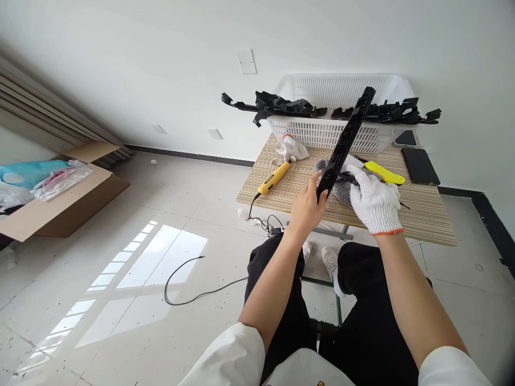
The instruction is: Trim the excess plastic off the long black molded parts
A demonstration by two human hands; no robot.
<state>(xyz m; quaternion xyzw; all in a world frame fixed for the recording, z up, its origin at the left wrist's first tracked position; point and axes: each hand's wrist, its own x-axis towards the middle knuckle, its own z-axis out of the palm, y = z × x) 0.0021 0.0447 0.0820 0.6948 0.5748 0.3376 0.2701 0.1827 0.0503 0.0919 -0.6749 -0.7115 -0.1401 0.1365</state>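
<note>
My left hand (309, 206), bare, grips the lower end of a long black plastic strip (349, 138), which slants up and to the right over the table. My right hand (374, 201) wears a white knit glove with an orange cuff. Its fingers are closed around a small dark piece beside the strip; whether this belongs to the strip or is a separate tool I cannot tell. Beneath both hands lies a grey speckled cloth or glove (343, 191), partly hidden. A bright yellow-handled tool (385, 172) rests just beyond my right hand.
A white plastic basket (314, 131) at the table's back carries several black plastic parts (285, 103) across its rim. On the wooden table (422, 214) are a corded yellow tool (274, 178), a white glove (293, 147) and a black phone (420, 165). A cable (189, 303) crosses the floor near a cardboard box (76, 206).
</note>
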